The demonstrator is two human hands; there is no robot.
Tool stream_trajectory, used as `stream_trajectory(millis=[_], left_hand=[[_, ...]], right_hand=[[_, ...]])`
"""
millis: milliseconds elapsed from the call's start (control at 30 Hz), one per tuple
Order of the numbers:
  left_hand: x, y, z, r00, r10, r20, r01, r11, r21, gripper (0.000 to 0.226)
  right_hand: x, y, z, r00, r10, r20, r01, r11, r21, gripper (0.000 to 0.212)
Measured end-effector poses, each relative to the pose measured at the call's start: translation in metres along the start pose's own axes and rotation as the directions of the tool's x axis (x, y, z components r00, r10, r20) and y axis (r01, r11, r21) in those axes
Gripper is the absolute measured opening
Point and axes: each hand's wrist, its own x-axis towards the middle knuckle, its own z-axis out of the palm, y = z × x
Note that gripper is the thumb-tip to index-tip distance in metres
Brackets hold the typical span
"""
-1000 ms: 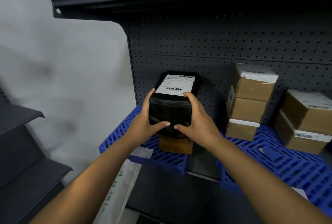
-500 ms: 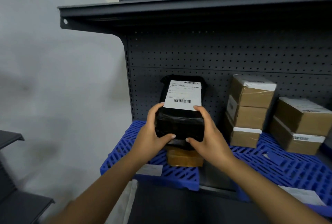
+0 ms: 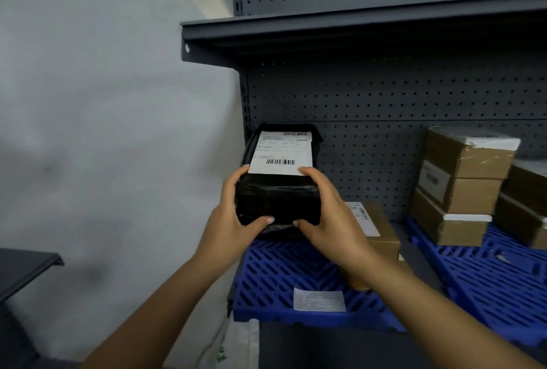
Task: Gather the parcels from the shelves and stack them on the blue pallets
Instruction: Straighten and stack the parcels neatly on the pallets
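A black plastic-wrapped parcel [image 3: 279, 191] with a white barcode label on top is held above the left blue pallet [image 3: 284, 280]. My left hand [image 3: 233, 220] grips its left side and my right hand [image 3: 328, 220] grips its right side, thumbs on the near face. A brown cardboard parcel [image 3: 379, 229] lies on the pallet just right of my right hand, partly hidden by my wrist. On the right blue pallet [image 3: 497, 274] stands a stack of three brown boxes [image 3: 461, 188], with more brown boxes [image 3: 527, 208] beside it.
A dark grey pegboard shelf unit backs the pallets, with an overhanging shelf [image 3: 325, 34] above the parcel. A white paper slip [image 3: 319, 299] lies on the left pallet's front. A white bag [image 3: 236, 345] hangs below. A grey wall is left, with another shelf edge [image 3: 26, 265].
The view has swung left and closer. Both hands have lifted the black parcel off the brown box beneath it; that box now shows to the right of my hands.
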Motion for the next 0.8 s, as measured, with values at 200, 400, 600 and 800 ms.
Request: stream_trajectory(millis=[200, 400, 600, 800], left_hand=[[-0.019, -0.052, -0.002, 0.993, -0.1, 0.069, 0.101, 0.995, -0.016, 0.089], [-0.027, -0.079, 0.003, 0.977, -0.125, 0.173, 0.12, 0.992, 0.037, 0.085], [-0.02, -0.082, 0.004, 0.974, -0.116, 0.194, 0.108, 0.993, 0.053, 0.077], [-0.02, -0.088, 0.009, 0.98, -0.065, 0.187, 0.049, 0.995, 0.091, 0.08]], right_hand=[[-0.008, 0.02, 0.048, 0.992, 0.111, 0.066, -0.111, 0.994, 0.003, 0.086], [-0.018, 0.033, 0.062, 0.974, 0.203, 0.101, -0.201, 0.979, -0.024, 0.084], [-0.01, 0.026, 0.05, 0.965, 0.222, 0.141, -0.21, 0.973, -0.094, 0.085], [0.002, 0.021, 0.053, 0.954, 0.263, 0.143, -0.227, 0.947, -0.228, 0.07]])
